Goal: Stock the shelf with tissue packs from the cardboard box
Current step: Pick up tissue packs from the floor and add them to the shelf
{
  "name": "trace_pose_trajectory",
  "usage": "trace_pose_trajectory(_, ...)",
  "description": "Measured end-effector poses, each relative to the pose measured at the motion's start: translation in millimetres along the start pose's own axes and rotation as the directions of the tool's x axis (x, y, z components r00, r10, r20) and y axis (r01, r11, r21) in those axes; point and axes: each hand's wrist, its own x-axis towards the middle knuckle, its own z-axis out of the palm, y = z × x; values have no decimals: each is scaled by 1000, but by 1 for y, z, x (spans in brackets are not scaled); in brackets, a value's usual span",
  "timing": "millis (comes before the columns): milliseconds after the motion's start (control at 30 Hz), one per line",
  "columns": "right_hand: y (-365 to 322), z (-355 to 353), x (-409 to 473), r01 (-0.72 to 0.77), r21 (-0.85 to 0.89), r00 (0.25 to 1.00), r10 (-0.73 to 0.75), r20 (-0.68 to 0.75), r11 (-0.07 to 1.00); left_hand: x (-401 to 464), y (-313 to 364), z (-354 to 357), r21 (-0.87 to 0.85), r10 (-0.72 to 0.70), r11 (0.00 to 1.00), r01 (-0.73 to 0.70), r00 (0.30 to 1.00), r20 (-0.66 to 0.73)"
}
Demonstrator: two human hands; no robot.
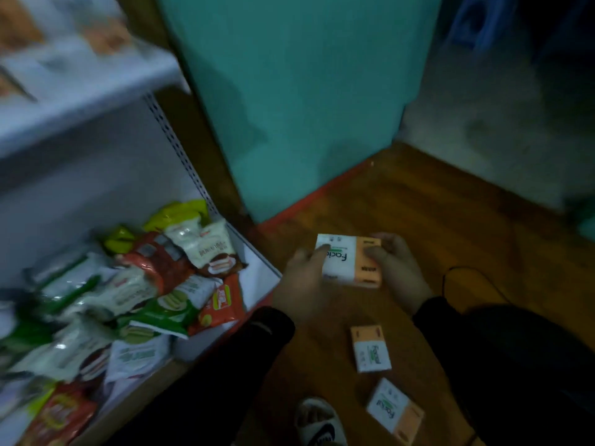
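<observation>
Fingers of left hand (304,280) and right hand (397,268) clamped on tissue pack (349,260) above wooden floor (434,214) beside teal wall (299,91).

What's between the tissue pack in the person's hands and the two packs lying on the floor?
Only bare wooden floor, in the head view, separates the held tissue pack from the nearer floor pack; the second pack lies beyond.

The tissue pack (349,261) held between the left hand (304,280) and the right hand (397,270) is wrapped in smooth film, white and orange, with a slight sheen, as are the two tissue packs (371,348) (395,410) on the floor. The floor (418,204) is brown wood with visible grain and a dull gloss. The shelf (257,252) is smooth white-painted metal with a perforated upright, and the snack packets (154,284) on it are glossy, crinkled plastic.
</observation>
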Motion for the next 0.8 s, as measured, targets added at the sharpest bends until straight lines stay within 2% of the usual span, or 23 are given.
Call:
trace_pose_trajectory(100, -74, -1, -49, 127, 48, 992, -127, 2, 991, -50, 44, -60, 129, 143, 984, -119, 970, -196)
trace_pose_trajectory(200, -126, 13, -100, 198, 137, 976, -208, 67, 971, -100, 72, -116, 352, 297, 921, -168, 888, -352)
trace_pose_trajectory(300, -173, 35, -150, 233, 246, 946, -278, 168, 941, -141, 87, -164, 510, 475, 826, -241, 784, -400)
trace_pose_trajectory(367, -202, 53, -178, 261, 256, 913, -324, 249, 931, -164, 90, -195, 573, 520, 789, -221, 736, -433)
trace_pose_trajectory(467, -243, 86, -213, 299, 260, 863, -376, 336, 918, -195, 87, -242, 629, 564, 763, -149, 629, -535)
trace_pose_trajectory(533, -267, 112, -230, 338, 272, 811, -425, 402, 901, -212, 76, -276, 648, 561, 756, -89, 596, -574)
trace_pose_trajectory(600, -286, 139, -237, 438, 209, 762, -484, 430, 874, -224, 54, -309, 653, 539, 757, -13, 578, -613)
trace_pose_trajectory(667, -298, 165, -231, 657, 1, 684, -597, 419, 754, -236, 25, -342, 639, 496, 766, 71, 567, -658)
trace_pose_trajectory(733, -306, 191, -219, 839, -260, 543, -698, 467, 478, -245, -7, -373, 626, 456, 761, 171, 545, -704)
trace_pose_trajectory(800, -315, 217, -209, 904, -374, 396, -732, 554, 207, -249, -39, -401, 578, 374, 768, 276, 541, -754)
